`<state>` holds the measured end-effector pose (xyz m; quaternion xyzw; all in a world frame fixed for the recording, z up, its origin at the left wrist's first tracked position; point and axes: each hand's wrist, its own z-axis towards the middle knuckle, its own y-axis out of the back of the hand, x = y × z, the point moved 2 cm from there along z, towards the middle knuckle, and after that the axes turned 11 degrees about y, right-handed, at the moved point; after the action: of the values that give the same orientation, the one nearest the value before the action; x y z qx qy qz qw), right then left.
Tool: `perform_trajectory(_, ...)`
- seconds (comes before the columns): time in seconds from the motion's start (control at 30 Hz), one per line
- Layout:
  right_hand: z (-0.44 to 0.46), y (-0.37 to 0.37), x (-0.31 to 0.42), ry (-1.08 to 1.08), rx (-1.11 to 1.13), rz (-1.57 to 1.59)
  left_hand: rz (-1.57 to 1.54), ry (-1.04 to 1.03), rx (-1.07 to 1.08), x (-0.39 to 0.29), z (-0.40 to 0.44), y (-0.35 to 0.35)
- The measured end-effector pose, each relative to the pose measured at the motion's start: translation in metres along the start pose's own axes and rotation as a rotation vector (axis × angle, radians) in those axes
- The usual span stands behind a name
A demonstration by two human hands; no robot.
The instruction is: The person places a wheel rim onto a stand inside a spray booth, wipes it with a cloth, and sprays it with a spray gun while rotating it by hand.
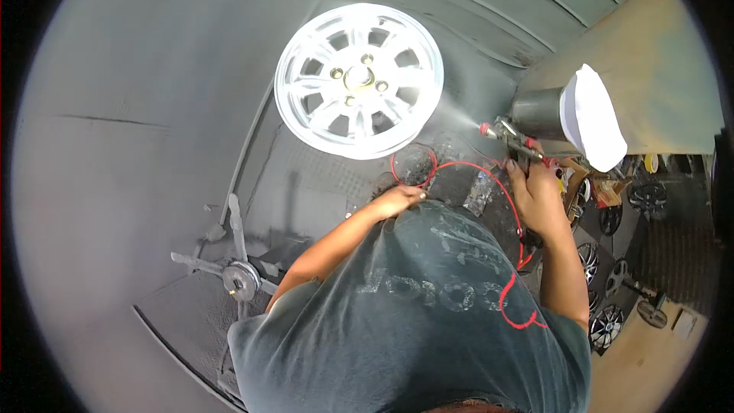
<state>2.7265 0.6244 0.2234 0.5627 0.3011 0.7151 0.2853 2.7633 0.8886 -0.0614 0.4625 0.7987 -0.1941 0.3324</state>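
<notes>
A white-silver wheel rim faces the camera at upper centre. To its right, my right hand grips a spray gun with a red nozzle ring, and a pale mist leaves the nozzle toward the rim. The gun carries a dark cup topped with white cloth or paper. My left hand is near my shirt front, below the rim; its fingers are bent together, and what they hold, if anything, is hidden. A red hose loops between the two hands.
A metal stand with several arms is at lower left. Grey booth walls surround the left and top. At right, several dark wheels lie beyond the booth edge, near a cardboard box and a brown panel.
</notes>
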Motion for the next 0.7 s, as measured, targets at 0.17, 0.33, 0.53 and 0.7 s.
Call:
perform_trajectory(0.17, -0.004, -0.003, 0.009, -0.056, 0.153, 0.135, 0.042, 0.080, -0.044, 0.010, 0.010, -0.007)
perform_trajectory(0.33, 0.009, -0.001, 0.020, 0.025, 0.219, 0.230, -0.706, 0.065, -0.067, -0.022, -0.014, 0.002)
perform_trajectory(0.53, 0.025, 0.013, 0.036, 0.190, 0.284, 0.326, -1.364, -0.182, -0.374, -0.039, -0.015, 0.014)
perform_trajectory(0.7, 0.062, -0.001, 0.057, 0.061, 0.324, 0.301, -1.440, -0.227, -0.388, -0.031, -0.024, 0.029)
